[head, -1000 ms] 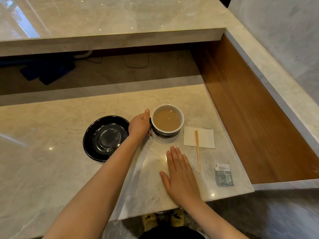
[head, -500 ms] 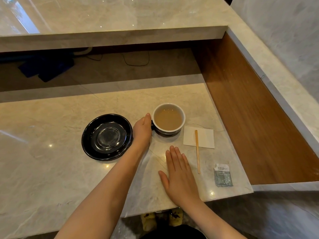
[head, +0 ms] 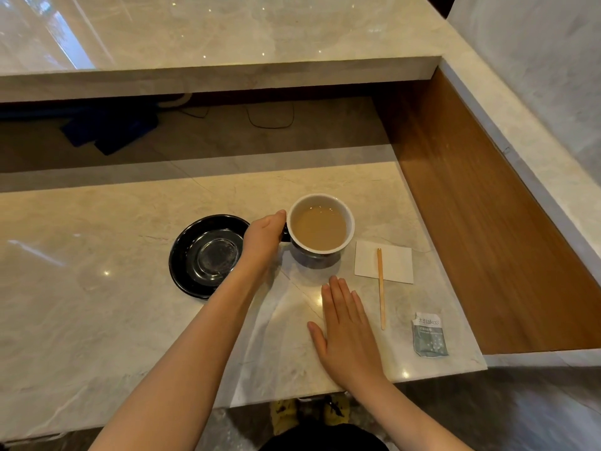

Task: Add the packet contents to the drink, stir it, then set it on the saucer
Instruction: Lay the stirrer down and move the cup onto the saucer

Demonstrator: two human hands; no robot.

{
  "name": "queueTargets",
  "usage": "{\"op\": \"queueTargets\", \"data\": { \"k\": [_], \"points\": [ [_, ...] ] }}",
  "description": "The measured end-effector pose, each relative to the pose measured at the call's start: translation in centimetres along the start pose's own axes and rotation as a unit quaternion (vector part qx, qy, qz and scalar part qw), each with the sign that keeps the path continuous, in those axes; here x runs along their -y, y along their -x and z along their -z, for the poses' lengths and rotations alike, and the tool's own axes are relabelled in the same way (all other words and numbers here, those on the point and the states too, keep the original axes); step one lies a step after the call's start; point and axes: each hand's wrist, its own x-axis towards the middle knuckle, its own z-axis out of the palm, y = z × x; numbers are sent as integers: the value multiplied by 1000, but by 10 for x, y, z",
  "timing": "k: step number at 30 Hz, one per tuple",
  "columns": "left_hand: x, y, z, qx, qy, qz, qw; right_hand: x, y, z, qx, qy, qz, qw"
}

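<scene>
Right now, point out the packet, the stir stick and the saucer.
packet (head: 430, 336): head view, middle of its printed face.
stir stick (head: 380, 288): head view, mid-shaft, just below the napkin edge.
saucer (head: 182, 255): head view, bare black rim on the left side.

A glossy marble counter (head: 97, 320) sits below a raised marble ledge (head: 227, 27), with a wood side panel (head: 487, 222).

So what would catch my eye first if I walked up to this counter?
Probably the white cup of milky brown drink mid-counter, with the left hand gripping its handle side. Just left sits an empty black saucer. The right hand lies flat nearer the edge, beside a wooden stir stick and a torn packet.
</scene>
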Motion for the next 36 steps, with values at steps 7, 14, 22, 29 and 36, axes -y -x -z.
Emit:
{"op": "queueTargets", "data": {
  "k": [7, 14, 22, 29, 36],
  "points": [
    [-5, 12, 34, 16, 40, 17, 999, 2, 0, 1, -13, -4, 2, 1000],
    [-9, 23, 72, -15, 20, 31, 999, 1, 2, -1, -13, 11, 8, 1000],
    [-3, 21, 115, -34, -1, 27, 999, 0, 0, -3, -9, 25, 8, 1000],
    [11, 23, 138, -55, -12, 34, 998, -1, 1, -2, -21, 17, 13, 1000],
    [25, 19, 146, -52, -15, 41, 998, -2, 2, -2, -14, 14, 19, 1000]
  ]
}}
